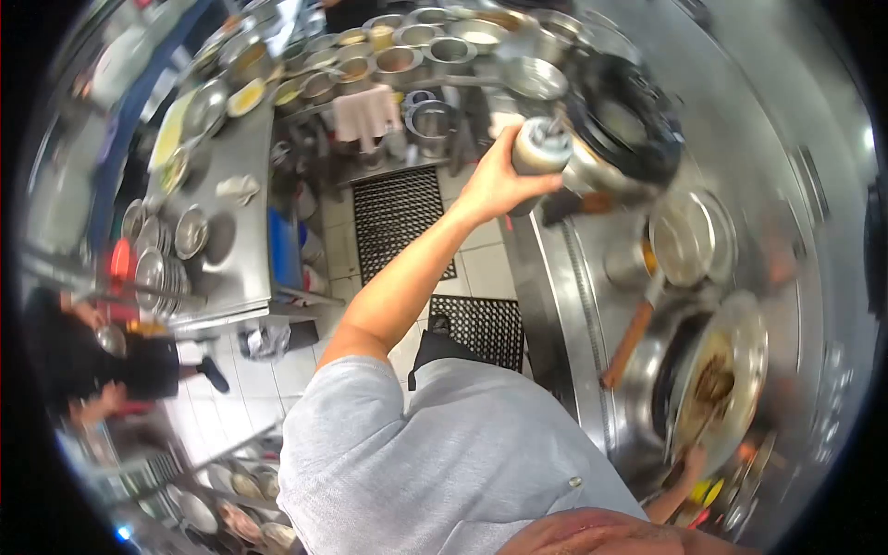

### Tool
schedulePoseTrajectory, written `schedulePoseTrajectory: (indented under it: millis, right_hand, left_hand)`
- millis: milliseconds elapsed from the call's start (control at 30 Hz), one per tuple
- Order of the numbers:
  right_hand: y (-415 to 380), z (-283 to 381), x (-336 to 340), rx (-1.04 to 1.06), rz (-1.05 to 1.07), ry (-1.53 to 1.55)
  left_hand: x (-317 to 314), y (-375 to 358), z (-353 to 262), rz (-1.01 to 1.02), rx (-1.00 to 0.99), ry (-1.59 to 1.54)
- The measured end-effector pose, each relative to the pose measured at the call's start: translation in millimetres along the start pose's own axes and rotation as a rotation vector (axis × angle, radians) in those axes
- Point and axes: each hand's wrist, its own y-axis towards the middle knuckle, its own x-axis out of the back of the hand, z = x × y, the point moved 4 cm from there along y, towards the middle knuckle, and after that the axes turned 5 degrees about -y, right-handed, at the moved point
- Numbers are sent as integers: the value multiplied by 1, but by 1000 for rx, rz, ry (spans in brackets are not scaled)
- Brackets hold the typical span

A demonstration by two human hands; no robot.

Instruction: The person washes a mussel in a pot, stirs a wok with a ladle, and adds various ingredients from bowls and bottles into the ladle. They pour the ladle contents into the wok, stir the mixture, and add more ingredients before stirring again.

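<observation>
— Where is the bottle (543, 150)?
— Forward-left of the wok (747, 347), well apart, grasped by the left hand (499, 180).
— And the right hand (689, 465)?
— Beside the wok's near rim, closed around the ladle (713, 383); a wooden-handled utensil (683, 239) lies forward of the wok.

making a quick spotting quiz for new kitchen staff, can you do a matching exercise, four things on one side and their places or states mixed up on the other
Things
1. Cloth
2. Black mats
3. Container
4. Wide wok

Places or states
A. Held in the left hand
B. With brown food inside
C. Hanging below the metal pots
D. Lying on the tiled floor

Right pairs: 1-C, 2-D, 3-A, 4-B
</observation>
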Motion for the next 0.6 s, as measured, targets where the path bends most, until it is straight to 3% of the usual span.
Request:
schedulePoseTrajectory:
  millis: [33, 133, 267, 333, 400, 433, 500, 567, 600]
  right_hand:
    - [-29, 51, 23, -60, -4, -81]
    - [6, 86, 66, -35, -149, -186]
    - [86, 187, 139, 300, -415, -111]
    - [118, 297, 179, 458, -503, -233]
    - [64, 469, 210, 904, -744, -8]
    - [26, 551, 227, 681, -352, -17]
    - [-6, 678, 223, 1070, -341, 164]
    - [-56, 797, 215, 1087, -53, 217]
    - [-64, 846, 204, 1134, -22, 214]
  left_hand:
    - [34, -9, 15, -69, 4, 32]
    - [122, -33, 43, -245, 136, 114]
    - [199, -53, 74, -480, 199, 163]
    - [228, -49, 96, -537, 211, 119]
    - [259, -41, 115, -642, 142, 282]
    - [267, -36, 109, -705, 116, 347]
    - [294, -19, 126, -710, 91, 234]
    - [319, 0, 117, -747, 90, 248]
    - [334, 8, 111, -793, 100, 374]
